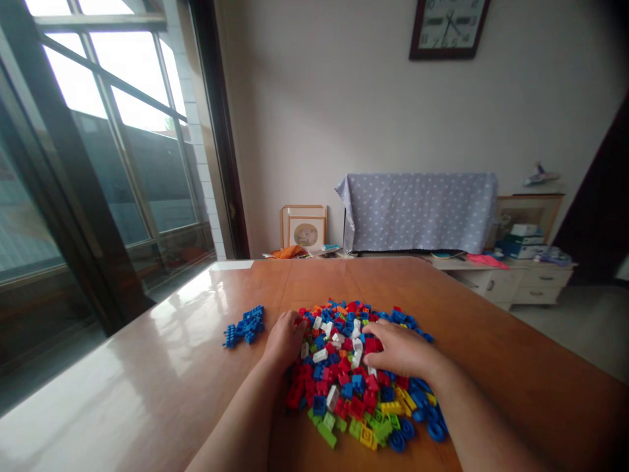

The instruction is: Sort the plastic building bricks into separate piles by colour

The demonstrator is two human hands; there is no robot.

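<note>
A big heap of mixed plastic bricks (356,370), red, blue, white, yellow, green and orange, lies on the glossy wooden table (196,367). My left hand (285,337) rests on the heap's left edge, fingers curled down among the bricks. On top of the heap's middle lies my right hand (400,351), fingers bent onto red and white bricks. Whether either hand grips a brick is hidden. A small separate cluster of blue bricks (246,326) lies to the left of my left hand, apart from the heap.
Large windows (98,164) stand at the left. Behind the table are a cloth-covered object (417,210), a low white cabinet (506,278) with boxes, a picture frame (303,226) on the floor and a wall clock (447,26).
</note>
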